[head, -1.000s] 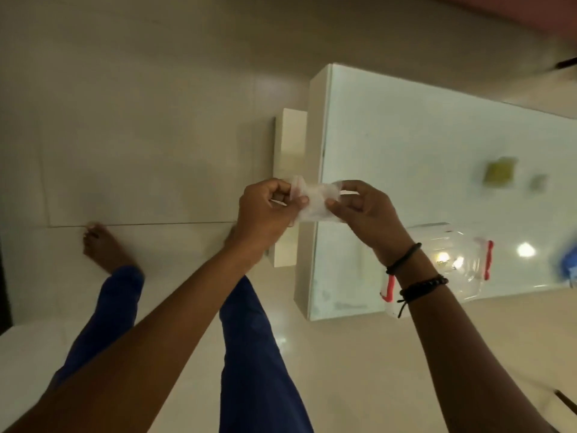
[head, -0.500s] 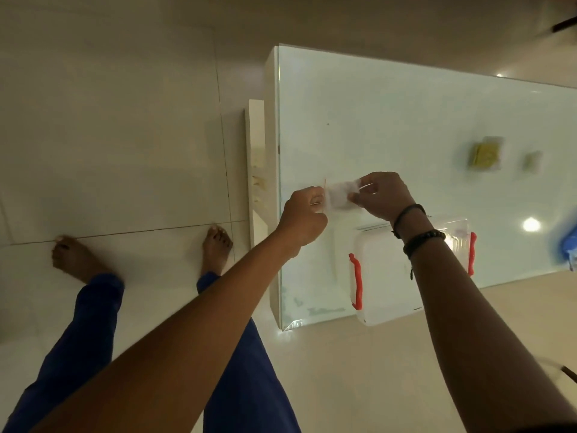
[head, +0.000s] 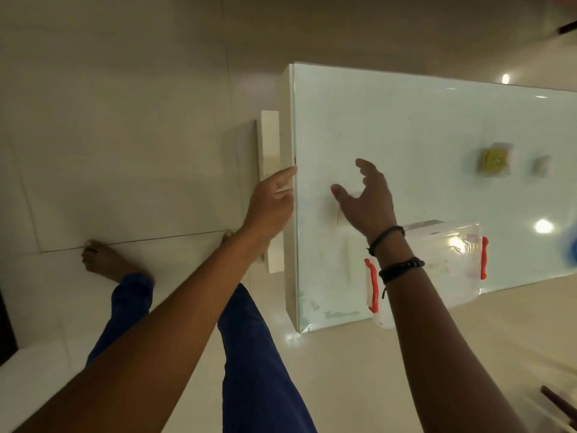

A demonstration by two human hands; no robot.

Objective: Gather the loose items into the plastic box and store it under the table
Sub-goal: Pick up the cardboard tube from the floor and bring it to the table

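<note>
A clear plastic box point(head: 449, 276) with red handles stands at the near edge of the white glass table point(head: 406, 120), partly overhanging it. My right hand point(head: 368, 201) hovers over the table just left of the box, fingers spread and empty. My left hand point(head: 271, 204) is at the table's left edge, fingers stretched out. Between the hands a faint, blurred whitish packet point(head: 327, 210) with a thin red line lies on the glass. Farther right lie a yellow item in a clear wrapper point(head: 495, 159) and a small white item point(head: 543, 165).
A blue object point(head: 569, 245) shows blurred at the right edge of the table. A white table support point(head: 268, 142) juts out on the left side. My bare feet and legs in blue trousers stand on the tiled floor point(head: 125, 151). A dark stick point(head: 559, 404) lies at lower right.
Both hands held the small white packet between them; now they have let go and opened, moving apart, the left to the table edge, the right above the glass.
</note>
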